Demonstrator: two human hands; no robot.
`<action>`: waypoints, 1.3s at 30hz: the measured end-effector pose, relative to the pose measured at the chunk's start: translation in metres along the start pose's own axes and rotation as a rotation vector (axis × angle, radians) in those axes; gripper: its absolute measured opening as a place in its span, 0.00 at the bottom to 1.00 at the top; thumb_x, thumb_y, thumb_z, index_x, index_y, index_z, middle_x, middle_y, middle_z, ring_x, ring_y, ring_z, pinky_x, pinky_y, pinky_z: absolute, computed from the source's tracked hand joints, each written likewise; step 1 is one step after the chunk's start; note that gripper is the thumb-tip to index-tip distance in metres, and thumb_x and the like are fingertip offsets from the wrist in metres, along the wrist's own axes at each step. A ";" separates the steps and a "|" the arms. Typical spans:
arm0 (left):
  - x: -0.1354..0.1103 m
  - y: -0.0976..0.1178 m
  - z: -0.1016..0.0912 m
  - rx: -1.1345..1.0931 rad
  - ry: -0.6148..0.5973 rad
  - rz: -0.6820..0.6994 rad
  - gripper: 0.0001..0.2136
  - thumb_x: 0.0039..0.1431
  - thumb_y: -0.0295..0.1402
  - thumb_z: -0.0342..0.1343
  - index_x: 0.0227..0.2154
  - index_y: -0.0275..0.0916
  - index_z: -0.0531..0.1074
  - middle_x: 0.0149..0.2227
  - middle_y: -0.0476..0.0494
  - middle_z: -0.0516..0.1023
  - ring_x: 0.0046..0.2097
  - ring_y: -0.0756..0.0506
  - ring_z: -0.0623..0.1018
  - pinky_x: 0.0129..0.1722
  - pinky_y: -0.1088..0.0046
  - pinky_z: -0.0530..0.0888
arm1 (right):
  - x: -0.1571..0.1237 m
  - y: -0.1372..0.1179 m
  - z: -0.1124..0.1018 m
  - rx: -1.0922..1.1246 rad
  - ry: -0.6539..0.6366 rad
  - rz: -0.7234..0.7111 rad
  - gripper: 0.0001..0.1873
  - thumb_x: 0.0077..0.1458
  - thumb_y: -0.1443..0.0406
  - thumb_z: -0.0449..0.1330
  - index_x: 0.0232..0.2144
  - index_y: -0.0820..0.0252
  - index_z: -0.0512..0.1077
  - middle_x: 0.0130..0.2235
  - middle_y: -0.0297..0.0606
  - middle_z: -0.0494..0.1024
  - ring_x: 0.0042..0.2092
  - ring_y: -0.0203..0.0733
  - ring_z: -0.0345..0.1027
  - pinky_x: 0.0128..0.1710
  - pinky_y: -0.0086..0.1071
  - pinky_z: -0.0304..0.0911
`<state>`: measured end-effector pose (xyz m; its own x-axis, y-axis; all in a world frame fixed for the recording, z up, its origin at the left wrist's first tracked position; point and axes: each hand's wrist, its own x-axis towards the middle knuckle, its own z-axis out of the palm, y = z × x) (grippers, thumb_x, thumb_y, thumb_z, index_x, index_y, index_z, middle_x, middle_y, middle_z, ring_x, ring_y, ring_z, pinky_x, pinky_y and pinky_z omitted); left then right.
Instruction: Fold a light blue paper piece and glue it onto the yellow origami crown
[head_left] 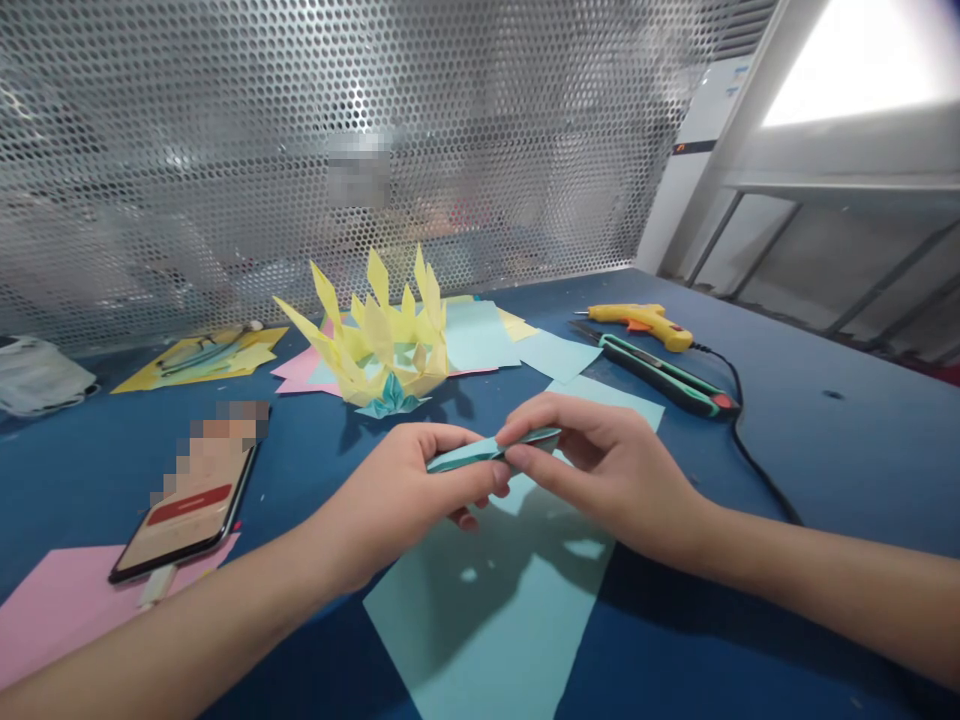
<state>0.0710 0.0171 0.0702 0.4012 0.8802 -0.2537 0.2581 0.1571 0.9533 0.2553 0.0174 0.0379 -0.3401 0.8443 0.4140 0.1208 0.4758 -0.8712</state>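
Observation:
Both my hands meet over the middle of the blue table (825, 450), pinching a narrow folded strip of teal paper (480, 452). My left hand (409, 490) grips its left end with thumb and curled fingers. My right hand (600, 465) pinches its right end between thumb and forefinger. The strip is held a little above a flat light-teal sheet (487, 620) lying on the table. Behind the hands stands a yellow origami crown-like piece (375, 340) with a small teal folded part at its base.
A phone (195, 500) lies at the left on a pink sheet (52, 600). Loose teal, pink and yellow sheets lie at the back. A yellow glue gun (645, 322) with a black cord and a green utility knife (660, 375) lie at the right. A perforated metal screen (225, 150) closes off the back.

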 end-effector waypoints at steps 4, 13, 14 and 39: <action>0.001 -0.002 -0.002 -0.005 -0.043 -0.012 0.02 0.48 0.31 0.63 0.24 0.40 0.77 0.24 0.55 0.73 0.27 0.54 0.71 0.27 0.82 0.69 | 0.000 -0.002 -0.001 -0.038 0.002 -0.015 0.03 0.52 0.70 0.61 0.31 0.58 0.73 0.32 0.31 0.76 0.34 0.33 0.69 0.36 0.27 0.65; 0.002 -0.004 -0.002 0.102 -0.011 -0.061 0.04 0.46 0.34 0.64 0.26 0.42 0.77 0.26 0.56 0.76 0.27 0.54 0.73 0.32 0.78 0.68 | 0.002 0.002 -0.002 -0.031 -0.019 0.077 0.06 0.54 0.62 0.63 0.26 0.57 0.73 0.30 0.32 0.76 0.34 0.35 0.68 0.34 0.30 0.64; 0.001 -0.004 -0.002 0.136 0.019 -0.047 0.05 0.46 0.36 0.64 0.26 0.42 0.77 0.24 0.57 0.75 0.26 0.54 0.73 0.32 0.78 0.67 | 0.002 0.002 -0.002 -0.031 -0.015 0.101 0.06 0.53 0.62 0.64 0.27 0.56 0.73 0.30 0.31 0.76 0.34 0.35 0.69 0.35 0.30 0.64; -0.007 -0.002 0.004 0.452 0.187 0.134 0.11 0.52 0.39 0.58 0.20 0.40 0.70 0.19 0.54 0.69 0.24 0.51 0.65 0.23 0.74 0.59 | -0.004 -0.009 0.002 -0.281 -0.025 0.076 0.06 0.55 0.64 0.59 0.27 0.57 0.73 0.29 0.32 0.79 0.31 0.37 0.71 0.29 0.29 0.64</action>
<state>0.0713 0.0083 0.0692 0.3032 0.9510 -0.0609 0.5862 -0.1357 0.7988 0.2534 0.0090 0.0439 -0.3429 0.8755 0.3405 0.3996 0.4640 -0.7906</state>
